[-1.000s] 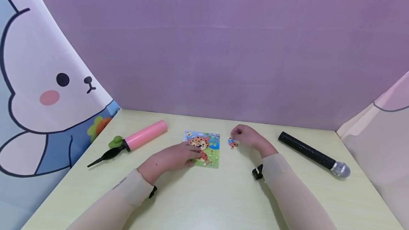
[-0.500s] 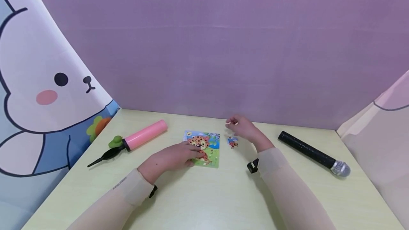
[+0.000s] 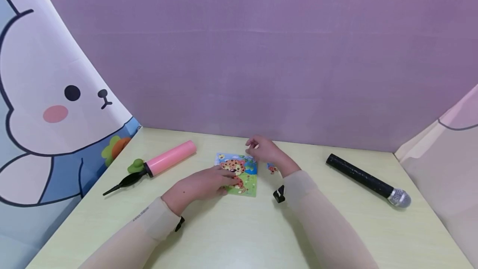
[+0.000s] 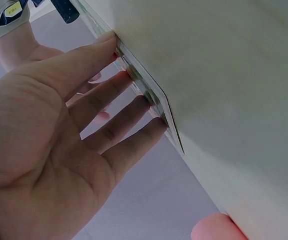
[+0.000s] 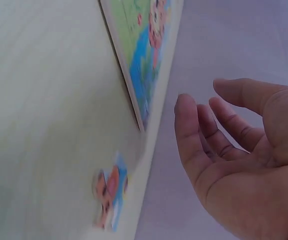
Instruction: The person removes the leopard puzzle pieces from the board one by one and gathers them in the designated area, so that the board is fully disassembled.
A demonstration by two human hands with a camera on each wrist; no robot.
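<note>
A flat jigsaw puzzle (image 3: 249, 182) with a spotted leopard picture lies on the table in the head view. My left hand (image 3: 203, 184) rests on its left side, fingers fairly straight; the left wrist view shows the fingertips (image 4: 156, 125) touching the puzzle's edge. Raised over the puzzle's upper right corner is my right hand (image 3: 264, 152). In the right wrist view its fingers are loosely bent, thumb apart from the index finger, with nothing between them. Small loose puzzle pieces (image 5: 111, 192) lie on the table right of the puzzle, partly hidden by the right wrist in the head view.
At the left lies a pink hand pump (image 3: 171, 157) with a black nozzle, beside a small green object (image 3: 136, 166). A black microphone (image 3: 360, 175) with a silver head lies at the right. A purple cloth (image 3: 239, 61) hangs behind the table (image 3: 231, 235).
My right hand has moved up from beside the loose pieces, then left to the puzzle's upper right corner. The left hand and the puzzle have stayed put.
</note>
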